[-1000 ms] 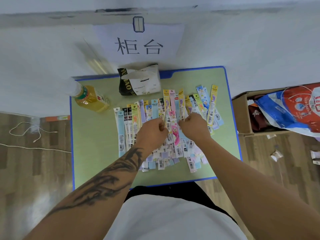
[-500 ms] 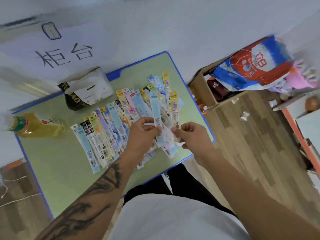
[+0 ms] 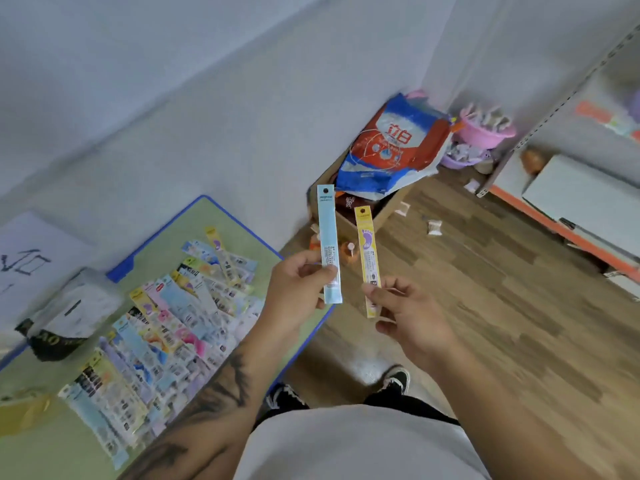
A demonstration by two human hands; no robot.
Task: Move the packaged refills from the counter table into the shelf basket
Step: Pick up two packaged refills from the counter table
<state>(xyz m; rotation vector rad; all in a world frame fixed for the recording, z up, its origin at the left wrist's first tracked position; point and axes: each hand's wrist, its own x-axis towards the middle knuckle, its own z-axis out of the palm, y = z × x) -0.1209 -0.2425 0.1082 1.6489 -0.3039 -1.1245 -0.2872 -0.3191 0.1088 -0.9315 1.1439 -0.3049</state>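
Observation:
My left hand [image 3: 298, 292] pinches a long light-blue refill pack [image 3: 329, 237] near its lower end and holds it upright past the table's right edge. My right hand [image 3: 408, 313] pinches a yellow refill pack [image 3: 369, 251], also upright, just to the right of the blue one. Several more packaged refills [image 3: 166, 327] lie spread on the green counter table [image 3: 45, 455] at lower left. A metal shelf [image 3: 568, 216] with an orange base rail stands at the right; no basket on it is plainly visible.
A cardboard box [image 3: 377, 216] holding a red and blue bag [image 3: 391, 150] stands on the wooden floor beyond the table. Pink basins [image 3: 485, 133] sit in the corner. A black and white pouch [image 3: 65, 317] lies on the table's far side. My shoes [image 3: 394, 379] show below.
Both hands have lifted off the table, each with one refill pack, and my view has swung right toward the box and shelf. The table now lies at lower left.

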